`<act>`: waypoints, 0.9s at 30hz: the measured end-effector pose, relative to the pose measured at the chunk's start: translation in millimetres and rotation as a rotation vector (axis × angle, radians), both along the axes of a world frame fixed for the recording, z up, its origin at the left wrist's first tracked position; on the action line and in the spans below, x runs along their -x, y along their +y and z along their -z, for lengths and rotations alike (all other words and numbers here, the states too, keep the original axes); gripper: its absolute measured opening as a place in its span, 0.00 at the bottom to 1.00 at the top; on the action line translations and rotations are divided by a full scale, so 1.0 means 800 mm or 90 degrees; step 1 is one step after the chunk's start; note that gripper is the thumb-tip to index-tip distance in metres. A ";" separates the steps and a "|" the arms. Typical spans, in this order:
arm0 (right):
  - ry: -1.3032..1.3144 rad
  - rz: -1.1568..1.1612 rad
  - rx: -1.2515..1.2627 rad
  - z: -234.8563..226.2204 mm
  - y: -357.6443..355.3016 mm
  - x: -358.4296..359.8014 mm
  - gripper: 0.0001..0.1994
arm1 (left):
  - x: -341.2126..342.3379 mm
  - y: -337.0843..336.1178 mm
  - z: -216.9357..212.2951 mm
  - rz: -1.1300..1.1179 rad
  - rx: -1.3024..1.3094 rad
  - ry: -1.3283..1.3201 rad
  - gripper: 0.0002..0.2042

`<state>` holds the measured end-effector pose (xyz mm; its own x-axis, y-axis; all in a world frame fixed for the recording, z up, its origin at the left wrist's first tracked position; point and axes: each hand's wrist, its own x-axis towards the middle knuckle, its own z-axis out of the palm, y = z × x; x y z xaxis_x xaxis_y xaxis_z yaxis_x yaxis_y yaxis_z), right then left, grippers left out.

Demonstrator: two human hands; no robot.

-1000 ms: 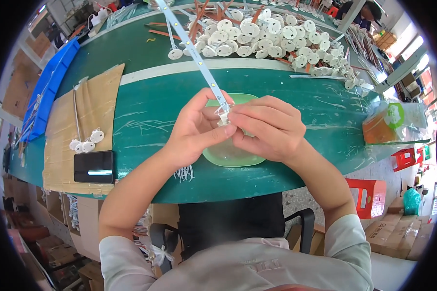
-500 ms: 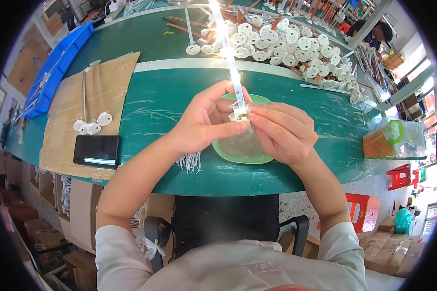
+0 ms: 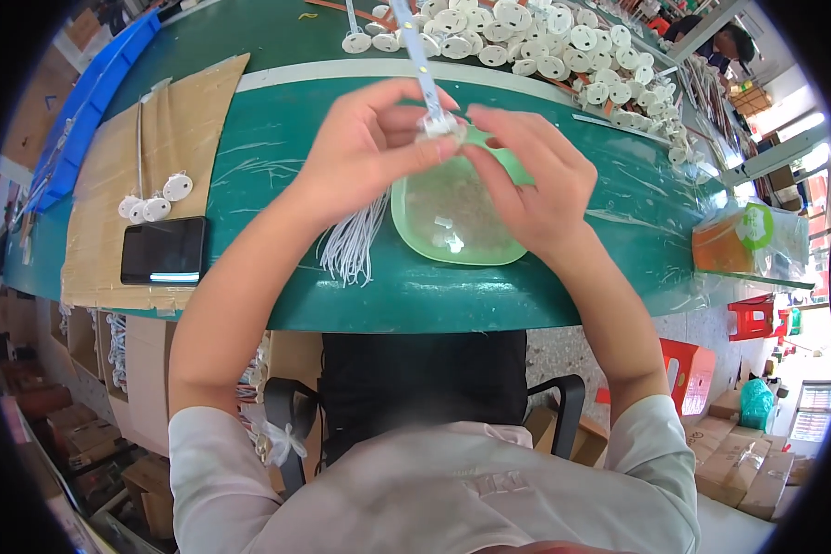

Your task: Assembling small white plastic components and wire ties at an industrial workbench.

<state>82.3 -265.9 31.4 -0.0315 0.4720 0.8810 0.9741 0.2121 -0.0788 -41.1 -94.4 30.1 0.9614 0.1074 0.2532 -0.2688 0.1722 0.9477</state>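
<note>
In the head view, a strip point(image 3: 422, 74) is held by the left hand point(image 3: 365, 152), its grip clamped around the white end point(image 3: 439, 126). The strip is thin, flat and pale blue, dotted with small yellow spots. The white end is blurred. It is held over the tabletop point(image 3: 637, 222), by the green bowl's point(image 3: 462, 261) far side. The right hand point(image 3: 540, 175) is held close, thumb and fingers apart.

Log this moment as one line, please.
left hand: holds strip at white end | strip: unlit | right hand: fingers parted, beside white end | bowl: below hands | wires: left of bowl
</note>
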 end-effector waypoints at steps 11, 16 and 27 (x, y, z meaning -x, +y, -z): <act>0.622 -0.071 0.173 -0.006 -0.007 0.001 0.10 | 0.002 0.007 0.001 0.068 -0.141 0.050 0.17; 0.763 -0.268 0.271 -0.010 -0.015 -0.002 0.07 | 0.010 -0.009 -0.005 0.144 -0.158 0.166 0.18; 0.695 -0.206 0.168 -0.006 -0.016 0.005 0.05 | 0.008 -0.023 -0.001 0.141 0.028 0.099 0.19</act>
<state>78.2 -278.7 36.5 0.5296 0.7528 0.3909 0.2652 0.2907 -0.9193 -47.3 -112.8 30.9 0.9897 -0.1017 0.1006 -0.0721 0.2532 0.9647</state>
